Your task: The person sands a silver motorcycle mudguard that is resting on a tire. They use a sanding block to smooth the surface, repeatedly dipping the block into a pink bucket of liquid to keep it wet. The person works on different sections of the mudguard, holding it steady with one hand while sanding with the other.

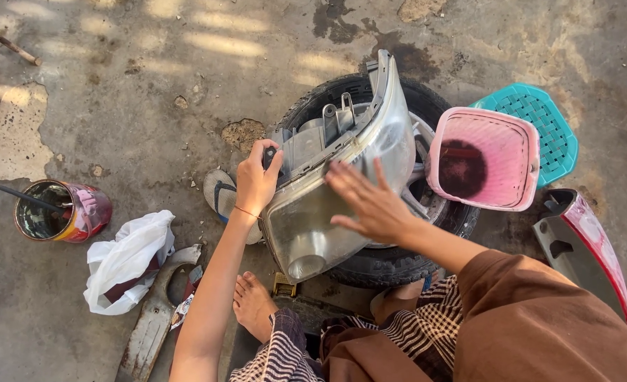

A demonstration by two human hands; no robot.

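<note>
Brown sleeve (pixel 533 318) and checked cloth (pixel 398 339) fill the lower right of the view, nearest the camera, with a bare foot (pixel 253 304) on the concrete floor (pixel 115 106) beside them. From the sleeve the right hand (pixel 370 201) reaches forward, fingers spread and flat, released, resting on or just over the cloudy lens of a car headlight (pixel 335 191); whether the palm presses the lens cannot be told. The left hand (pixel 257 180) is clenched on the dark rear edge of the headlight's housing, thumb and fingers wrapped about a small black part there. The headlight stands tilted, lens toward the person, leaning on a black tyre (pixel 370 262) that lies flat on the floor.

Just beyond the left hand a sandal (pixel 218 194) lies on the floor. To the right of the tyre a pink plastic stool (pixel 483 159) overlaps a teal one (pixel 547 127), and a red tail lamp (pixel 589 240) lies near the right edge. Well to the left, a tin can (pixel 62 212) with a stick in it stands by a white plastic bag (pixel 126 258), with a grey metal piece (pixel 147 325) just beside the bag.
</note>
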